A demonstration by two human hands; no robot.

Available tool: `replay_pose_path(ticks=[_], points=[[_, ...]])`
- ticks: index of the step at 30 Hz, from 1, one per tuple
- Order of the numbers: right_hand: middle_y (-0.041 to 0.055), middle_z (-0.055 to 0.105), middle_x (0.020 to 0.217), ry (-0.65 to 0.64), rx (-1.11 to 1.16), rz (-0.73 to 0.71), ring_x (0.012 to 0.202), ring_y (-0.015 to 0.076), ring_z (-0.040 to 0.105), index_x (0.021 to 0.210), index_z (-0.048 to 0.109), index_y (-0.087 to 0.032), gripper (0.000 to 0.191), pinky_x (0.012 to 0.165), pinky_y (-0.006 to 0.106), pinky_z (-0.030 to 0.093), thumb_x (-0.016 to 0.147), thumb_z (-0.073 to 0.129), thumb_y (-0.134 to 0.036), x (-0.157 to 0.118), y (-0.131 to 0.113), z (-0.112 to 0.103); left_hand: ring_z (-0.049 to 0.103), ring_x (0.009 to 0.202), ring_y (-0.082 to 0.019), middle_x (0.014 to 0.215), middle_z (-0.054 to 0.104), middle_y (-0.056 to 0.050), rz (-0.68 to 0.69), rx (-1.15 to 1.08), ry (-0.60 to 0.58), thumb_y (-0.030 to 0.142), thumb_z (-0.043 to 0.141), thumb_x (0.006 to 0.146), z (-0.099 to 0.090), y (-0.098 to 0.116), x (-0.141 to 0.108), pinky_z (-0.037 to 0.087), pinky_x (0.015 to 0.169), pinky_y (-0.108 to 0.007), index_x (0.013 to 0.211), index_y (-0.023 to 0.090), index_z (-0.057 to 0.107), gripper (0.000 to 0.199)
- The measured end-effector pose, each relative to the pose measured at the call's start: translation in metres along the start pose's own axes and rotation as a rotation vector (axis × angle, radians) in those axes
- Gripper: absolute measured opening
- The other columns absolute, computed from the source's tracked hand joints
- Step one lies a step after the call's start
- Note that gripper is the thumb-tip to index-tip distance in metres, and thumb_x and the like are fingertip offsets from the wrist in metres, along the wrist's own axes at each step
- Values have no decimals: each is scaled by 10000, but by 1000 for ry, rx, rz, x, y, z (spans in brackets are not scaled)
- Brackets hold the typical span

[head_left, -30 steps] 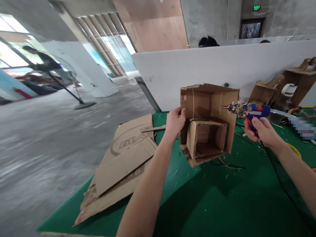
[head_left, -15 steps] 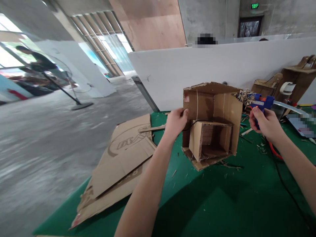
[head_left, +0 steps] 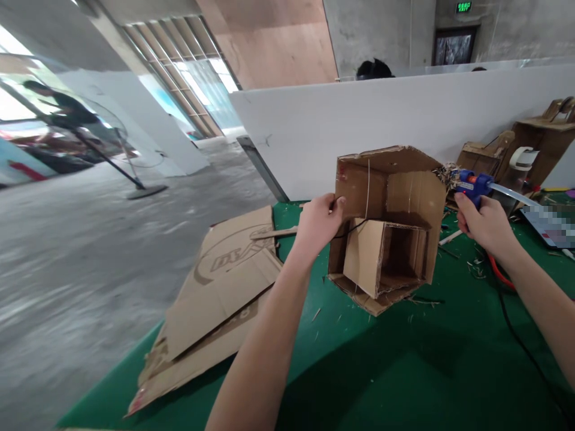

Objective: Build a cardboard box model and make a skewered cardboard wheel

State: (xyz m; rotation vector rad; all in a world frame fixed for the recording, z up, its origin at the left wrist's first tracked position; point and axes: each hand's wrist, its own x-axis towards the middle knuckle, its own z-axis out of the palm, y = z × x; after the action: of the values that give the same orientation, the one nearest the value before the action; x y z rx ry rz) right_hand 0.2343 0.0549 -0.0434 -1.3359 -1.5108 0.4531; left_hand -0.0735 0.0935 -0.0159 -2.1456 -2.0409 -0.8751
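My left hand [head_left: 318, 226] grips the left edge of an open cardboard box [head_left: 406, 194], holding it tilted over the green table. Inside the box's lower part is a smaller open cardboard box [head_left: 363, 254]. Thin white strings run down the large box's inner walls, and a dark cord [head_left: 353, 229] passes from my left hand to the small box. In my right hand [head_left: 485, 221] is a blue hot glue gun [head_left: 474, 187], with a clear glue stick [head_left: 512, 193] in its back. Its nozzle, covered in shreds of debris, is at the large box's right edge; whether they touch I cannot tell.
Flat cardboard sheets [head_left: 224, 293] and a wooden stick [head_left: 278, 232] lie at left on the green table [head_left: 359, 371]. A white partition [head_left: 309, 137] stands behind. At right are cardboard structures [head_left: 536, 140], a clear bottle [head_left: 518, 170], a tablet [head_left: 550, 224], and a black cable [head_left: 516, 335].
The large box has turned, so the small box's left side shows more broadly. My right hand and the glue gun have shifted slightly left.
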Motion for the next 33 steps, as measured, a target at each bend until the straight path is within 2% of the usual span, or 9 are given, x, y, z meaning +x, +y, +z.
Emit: replay_pose_path(ticks=[6,11,17,21,27,31,33], points=[[3,567,487,26,60,-9,419,132,507,689,572,-210,469,395,250,361,888,497,-628,1,4,1,464,601,-168,639,573,-48,-8,26,-16,355,405,915,-1,1,0,268,591,-280,729,168,590,321],[14,525,423,32,-79,-24,418,131,494,524,497,-221,541,437,266,373,919,465,-589,0,1,1,435,588,-159,632,553,-38,-5,10,-17,350,407,909,-1,0,-1,267,591,-279,736,165,597,317],[7,563,475,53,-50,1,444,137,508,613,560,-213,493,491,283,412,908,479,-599,0,-1,-2,372,565,-146,587,481,-19,5,-6,-15,346,424,885,-2,-1,1,258,585,-283,672,167,567,313],[21,536,440,56,-147,-5,460,149,523,500,494,-224,558,537,307,426,911,473,-601,2,0,-6,339,561,-139,564,410,-2,15,-35,-7,347,422,871,-1,-2,2,250,585,-284,638,176,514,304],[0,549,473,26,-16,12,420,118,481,616,564,-207,513,444,264,385,891,487,-634,3,2,-9,331,568,-139,564,367,6,12,-63,-17,358,411,862,-2,-3,1,238,579,-282,634,186,470,291],[0,505,426,29,-36,28,397,104,460,529,513,-212,555,408,248,346,899,480,-624,3,4,-9,324,569,-138,576,371,4,24,-57,-18,361,410,861,-3,-3,0,234,581,-282,636,187,466,290],[3,520,445,14,17,47,402,102,471,548,530,-208,538,395,241,337,890,501,-621,3,4,-8,315,567,-134,574,360,7,27,-62,-12,357,414,858,-3,-3,0,228,579,-281,624,190,438,288]])
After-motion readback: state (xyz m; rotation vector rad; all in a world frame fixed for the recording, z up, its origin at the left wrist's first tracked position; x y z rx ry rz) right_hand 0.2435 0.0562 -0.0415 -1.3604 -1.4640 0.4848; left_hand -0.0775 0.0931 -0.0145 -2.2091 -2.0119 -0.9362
